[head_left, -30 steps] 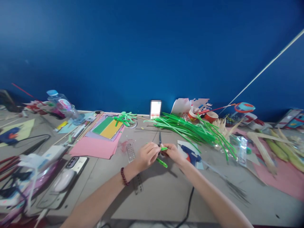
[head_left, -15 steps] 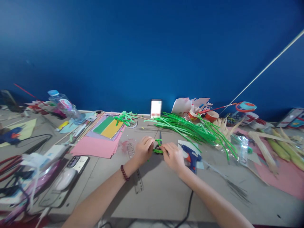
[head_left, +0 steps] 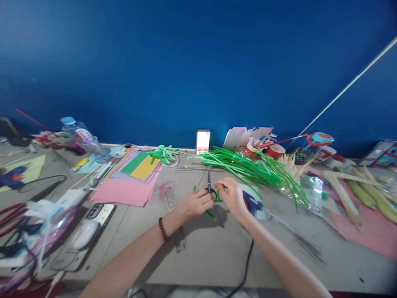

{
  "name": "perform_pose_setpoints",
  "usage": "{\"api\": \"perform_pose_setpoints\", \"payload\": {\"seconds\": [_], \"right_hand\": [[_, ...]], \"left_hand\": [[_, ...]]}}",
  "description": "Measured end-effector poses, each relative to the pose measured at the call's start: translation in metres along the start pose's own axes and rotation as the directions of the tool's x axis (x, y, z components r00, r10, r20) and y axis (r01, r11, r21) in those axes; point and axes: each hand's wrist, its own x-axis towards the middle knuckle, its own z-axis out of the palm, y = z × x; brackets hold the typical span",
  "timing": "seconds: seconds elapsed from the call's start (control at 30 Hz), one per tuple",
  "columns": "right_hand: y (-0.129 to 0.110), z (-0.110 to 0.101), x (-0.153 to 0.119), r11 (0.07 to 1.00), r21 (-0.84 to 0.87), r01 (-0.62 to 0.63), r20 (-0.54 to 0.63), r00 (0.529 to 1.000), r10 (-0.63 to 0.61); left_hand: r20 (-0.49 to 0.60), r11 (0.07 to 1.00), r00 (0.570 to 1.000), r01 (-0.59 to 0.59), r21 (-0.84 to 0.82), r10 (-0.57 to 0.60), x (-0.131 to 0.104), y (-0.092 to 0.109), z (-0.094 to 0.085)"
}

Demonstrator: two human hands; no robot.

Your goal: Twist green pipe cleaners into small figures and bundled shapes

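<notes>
Left hand: fingers curled together, grasping a green fuzzy stick; green ends show on the far and near sides of the hand. A dark red bead bracelet circles the wrist.
Right hand: thumb and fingertips drawn together, just right of the left hand; I cannot tell whether something thin is pinched there.
Green stick's place: middle of the table, at the left hand; more green shows between the 2 hands.
Scissors: dark, blades pointing to the far side, handles just beside the left fingertips; touching or apart, I cannot tell.
Green bundle: many long sticks, far and to the right of the hands.
Glue gun: blue, right of the right hand and partly covered by it.
Ruler: clear, running under the left forearm; its markings are too small to read.
Paper: pink sheets at left, beneath green and yellow ones.
Bottle: clear, blue cap, tilted, far left; its pink label carries pale lettering too blurred to read.
White panel: upright by the blue wall, far middle, pixelated, so any writing is unreadable.
Cups: 2, red, far right of the middle, beyond the bundle.
</notes>
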Motion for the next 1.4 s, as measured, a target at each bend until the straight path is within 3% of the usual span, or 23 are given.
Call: {"api": "perform_pose_setpoints", "payload": {"seconds": [0.13, 0.23, 0.3, 0.4, 0.47, 0.53, 0.57, 0.6, 0.67, 0.73, 0.8, 0.9, 0.97, 1.03, 1.13, 1.27, 1.33, 1.4], "right_hand": [[0.013, 0.002, 0.004, 0.975, 0.128, -0.183, 0.029, 0.983, 0.181], [0.016, 0.000, 0.005, 0.982, 0.095, -0.165, -0.097, 0.980, 0.174], [0.013, -0.003, 0.005, 0.996, 0.011, -0.084, -0.282, 0.956, 0.084], [0.004, -0.005, 0.003, 0.994, -0.109, 0.024, -0.460, 0.885, -0.072], [-0.001, -0.005, 0.000, 0.996, -0.073, 0.055, -0.433, 0.898, -0.081], [-0.002, -0.001, -0.001, 0.998, 0.062, 0.013, -0.263, 0.965, 0.004], [-0.001, 0.002, -0.002, 0.988, 0.150, -0.045, -0.138, 0.988, 0.066], [0.001, 0.005, -0.002, 0.964, 0.237, -0.123, -0.004, 0.992, 0.128], [0.006, 0.010, -0.002, 0.879, 0.375, -0.295, 0.201, 0.951, 0.234], [0.011, 0.013, 0.000, 0.795, 0.445, -0.412, 0.282, 0.907, 0.312], [0.013, 0.014, 0.001, 0.746, 0.478, -0.463, 0.288, 0.885, 0.365], [0.013, 0.012, 0.003, 0.698, 0.523, -0.489, 0.270, 0.872, 0.409], [0.012, 0.012, 0.004, 0.680, 0.546, -0.490, 0.262, 0.870, 0.417], [0.011, 0.013, 0.002, 0.700, 0.535, -0.474, 0.248, 0.879, 0.407], [0.007, 0.015, -0.004, 0.830, 0.404, -0.383, 0.164, 0.924, 0.346], [0.001, 0.020, -0.012, 0.952, 0.246, -0.182, 0.053, 0.983, 0.174], [0.002, 0.022, -0.013, 0.940, 0.258, -0.222, 0.057, 0.975, 0.215], [0.006, 0.025, -0.011, 0.875, 0.335, -0.349, 0.097, 0.937, 0.337]], "left_hand": [[-0.014, 0.995, 0.999, 0.047, -0.083, -0.049, 0.000, 0.008, 0.003], [-0.035, 0.943, 0.966, 0.240, -0.230, -0.255, 0.000, 0.008, 0.005], [-0.015, 0.833, 0.895, 0.408, -0.374, -0.445, 0.001, 0.005, 0.004], [0.039, 0.608, 0.736, 0.587, -0.534, -0.676, 0.003, 0.000, 0.002], [0.056, 0.480, 0.637, 0.632, -0.608, -0.768, 0.004, -0.004, 0.001], [0.087, 0.382, 0.577, 0.638, -0.668, -0.812, 0.005, -0.005, 0.001], [0.108, 0.351, 0.569, 0.634, -0.689, -0.815, 0.005, -0.005, 0.001], [0.126, 0.337, 0.575, 0.628, -0.701, -0.809, 0.006, -0.005, 0.001], [0.154, 0.349, 0.618, 0.612, -0.710, -0.771, 0.007, -0.004, -0.002], [0.193, 0.362, 0.663, 0.602, -0.712, -0.723, 0.010, -0.002, -0.006], [0.258, 0.319, 0.664, 0.617, -0.720, -0.702, 0.012, -0.001, -0.010], [0.361, 0.222, 0.616, 0.668, -0.710, -0.700, 0.014, -0.002, -0.011], [0.400, 0.222, 0.606, 0.701, -0.678, -0.688, 0.014, -0.004, -0.010], [0.417, 0.268, 0.608, 0.730, -0.629, -0.676, 0.011, -0.006, -0.007], [0.383, 0.406, 0.617, 0.764, -0.502, -0.688, 0.006, -0.007, -0.002], [0.259, 0.633, 0.677, 0.736, -0.242, -0.689, -0.002, -0.005, 0.005], [0.248, 0.659, 0.690, 0.724, -0.204, -0.680, -0.004, -0.006, 0.007], [0.268, 0.642, 0.694, 0.720, -0.264, -0.668, -0.003, -0.008, 0.006]]}}
